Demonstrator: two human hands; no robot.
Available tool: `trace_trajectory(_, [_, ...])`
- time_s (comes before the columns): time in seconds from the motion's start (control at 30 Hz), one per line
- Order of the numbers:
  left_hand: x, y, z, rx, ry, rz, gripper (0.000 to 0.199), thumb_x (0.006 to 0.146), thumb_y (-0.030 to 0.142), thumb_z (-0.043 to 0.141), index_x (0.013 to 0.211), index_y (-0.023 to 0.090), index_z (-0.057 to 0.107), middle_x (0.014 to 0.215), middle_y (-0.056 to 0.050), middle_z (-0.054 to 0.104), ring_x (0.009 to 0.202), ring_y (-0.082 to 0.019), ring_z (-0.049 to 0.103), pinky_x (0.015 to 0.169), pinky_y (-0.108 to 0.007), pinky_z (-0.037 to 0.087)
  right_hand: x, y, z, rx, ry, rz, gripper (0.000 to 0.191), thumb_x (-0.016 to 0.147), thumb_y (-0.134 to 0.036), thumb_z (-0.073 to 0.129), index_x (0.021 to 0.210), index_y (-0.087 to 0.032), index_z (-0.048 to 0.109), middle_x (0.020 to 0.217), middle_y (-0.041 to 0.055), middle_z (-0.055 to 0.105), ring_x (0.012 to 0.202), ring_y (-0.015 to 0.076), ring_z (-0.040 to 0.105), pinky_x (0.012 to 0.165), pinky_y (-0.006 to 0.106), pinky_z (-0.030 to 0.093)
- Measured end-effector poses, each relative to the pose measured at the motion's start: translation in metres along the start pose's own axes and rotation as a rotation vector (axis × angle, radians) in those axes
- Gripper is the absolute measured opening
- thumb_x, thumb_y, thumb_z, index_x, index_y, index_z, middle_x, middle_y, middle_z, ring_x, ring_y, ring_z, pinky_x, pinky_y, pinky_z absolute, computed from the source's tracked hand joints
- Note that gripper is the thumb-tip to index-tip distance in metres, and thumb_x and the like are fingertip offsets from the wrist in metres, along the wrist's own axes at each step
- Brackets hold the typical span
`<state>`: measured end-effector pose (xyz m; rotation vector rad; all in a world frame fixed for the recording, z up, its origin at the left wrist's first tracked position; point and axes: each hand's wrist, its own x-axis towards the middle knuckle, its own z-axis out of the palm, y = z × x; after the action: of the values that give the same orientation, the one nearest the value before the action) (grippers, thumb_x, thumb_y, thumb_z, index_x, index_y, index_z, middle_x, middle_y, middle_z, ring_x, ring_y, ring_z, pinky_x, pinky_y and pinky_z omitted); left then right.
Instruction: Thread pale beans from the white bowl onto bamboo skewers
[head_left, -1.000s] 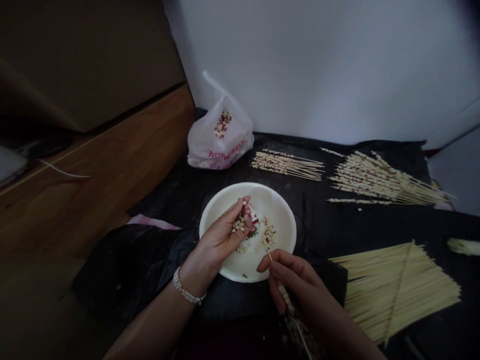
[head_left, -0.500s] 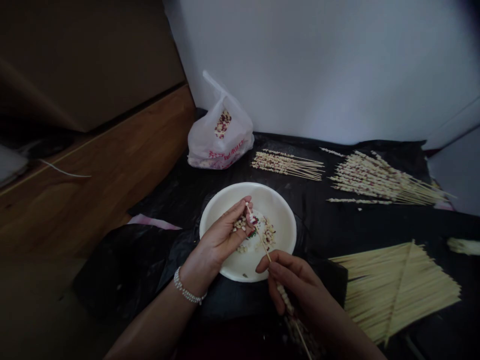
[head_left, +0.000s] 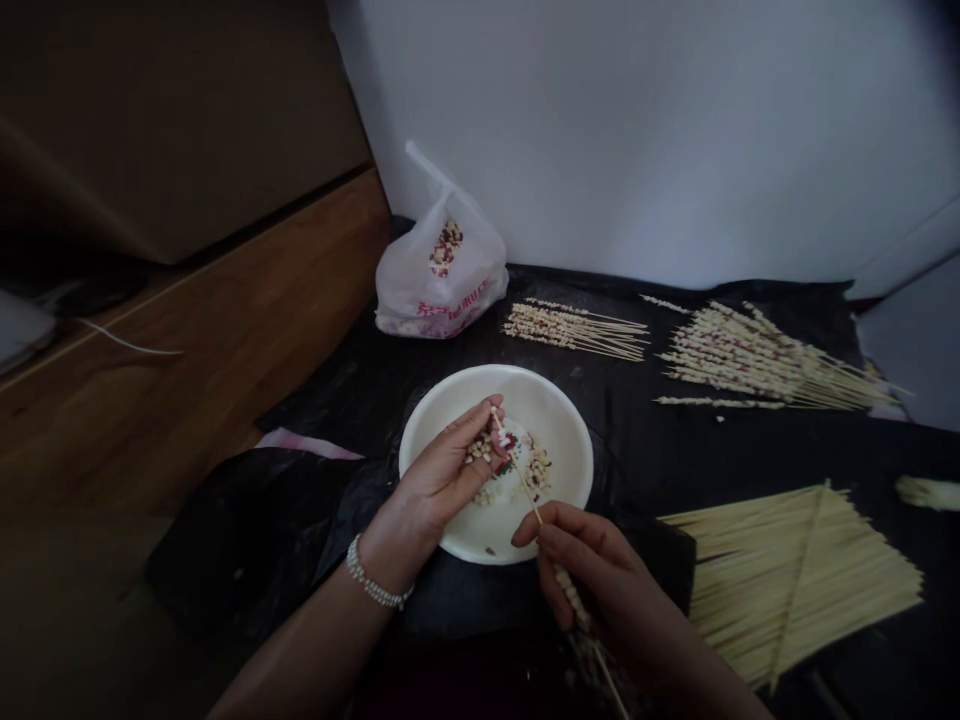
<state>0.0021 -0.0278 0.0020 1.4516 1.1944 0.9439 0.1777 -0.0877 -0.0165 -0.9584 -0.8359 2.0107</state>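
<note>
Left hand [head_left: 444, 475] cups loose kernels [head_left: 478, 453], its fingertips at the tip of the stick [head_left: 529, 492], lower centre of frame over the bowl [head_left: 421, 420]; right hand [head_left: 589, 553] pinches the stick lower down. A second ago the stick didn't plainly reach those fingertips; threading looks under way.

The person wears a shiny, pale, multi-strand beaded bracelet [head_left: 367, 585] on the left wrist [head_left: 393, 562], toward seven o'clock.
</note>
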Motion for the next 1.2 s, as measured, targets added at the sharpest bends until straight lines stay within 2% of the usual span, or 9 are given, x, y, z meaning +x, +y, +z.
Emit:
trace_trajectory(0.2, [0.001, 0.001, 0.001, -0.007, 0.004, 0.016, 0.054, 0.087, 0.026, 0.059, 0.140, 0.026, 0.049, 0.150, -0.007, 0.044, 0.137, -0.030, 0.040, 0.113, -0.044, 0.034, -0.001, -0.001, 0.001, 0.010, 0.013, 0.029, 0.023, 0.095, -0.039, 0.055, 0.093, -0.021, 0.068, 0.043, -0.0076, 0.051, 0.035, 0.0049, 0.028, 0.038, 0.019, 0.018])
trace_trajectory(0.37, [0.000, -0.002, 0.000, 0.030, 0.011, 0.001, 0.055, 0.087, 0.030, 0.060, 0.141, 0.032, 0.048, 0.152, -0.002, 0.042, 0.139, -0.028, 0.036, 0.117, -0.045, 0.027, -0.003, -0.004, 0.002, 0.009, 0.050, 0.027, 0.023, 0.094, -0.038, 0.056, 0.090, -0.020, 0.070, 0.042, -0.0076, 0.050, 0.036, 0.0046, 0.030, 0.040, 0.019, 0.021])
trace_trajectory(0.53, [-0.002, -0.003, 0.000, 0.044, 0.023, 0.001, 0.055, 0.087, 0.031, 0.060, 0.141, 0.030, 0.048, 0.151, -0.003, 0.043, 0.141, -0.028, 0.034, 0.117, -0.046, 0.026, -0.003, -0.002, 0.004, -0.012, 0.037, 0.018, 0.023, 0.095, -0.040, 0.055, 0.093, -0.022, 0.069, 0.043, -0.0076, 0.050, 0.036, 0.0049, 0.029, 0.038, 0.019, 0.019])
trace_trajectory(0.8, [0.002, -0.011, -0.004, 0.041, -0.020, 0.037, 0.059, 0.089, 0.033, 0.059, 0.145, 0.027, 0.042, 0.154, -0.003, 0.039, 0.142, -0.027, 0.031, 0.119, -0.045, 0.020, -0.002, 0.000, 0.004, -0.057, 0.037, 0.004, 0.023, 0.096, -0.040, 0.054, 0.094, -0.021, 0.067, 0.045, -0.0074, 0.051, 0.037, 0.0053, 0.030, 0.038, 0.019, 0.020])
trace_trajectory(0.97, [0.003, -0.011, -0.005, 0.033, -0.042, 0.046, 0.061, 0.088, 0.034, 0.060, 0.145, 0.029, 0.041, 0.153, -0.003, 0.040, 0.141, -0.029, 0.033, 0.118, -0.048, 0.021, -0.002, -0.001, 0.003, -0.059, 0.023, 0.003, 0.023, 0.095, -0.040, 0.054, 0.094, -0.021, 0.067, 0.045, -0.0074, 0.051, 0.037, 0.0054, 0.028, 0.037, 0.018, 0.021])
trace_trajectory(1.1, [0.001, -0.006, -0.004, 0.037, -0.017, 0.040, 0.059, 0.088, 0.033, 0.059, 0.144, 0.028, 0.043, 0.154, -0.003, 0.039, 0.143, -0.028, 0.030, 0.118, -0.046, 0.021, -0.001, -0.002, 0.004, -0.072, 0.031, 0.002, 0.024, 0.095, -0.041, 0.054, 0.093, -0.021, 0.066, 0.045, -0.0071, 0.051, 0.036, 0.0056, 0.029, 0.037, 0.019, 0.022])
trace_trajectory(1.2, [0.001, -0.004, -0.003, 0.029, -0.017, 0.029, 0.058, 0.089, 0.033, 0.058, 0.144, 0.028, 0.043, 0.154, -0.003, 0.040, 0.141, -0.028, 0.034, 0.118, -0.046, 0.021, 0.000, -0.002, 0.004, -0.065, 0.029, 0.015, 0.024, 0.094, -0.043, 0.055, 0.092, -0.021, 0.066, 0.044, -0.0072, 0.050, 0.036, 0.0062, 0.030, 0.036, 0.019, 0.022])
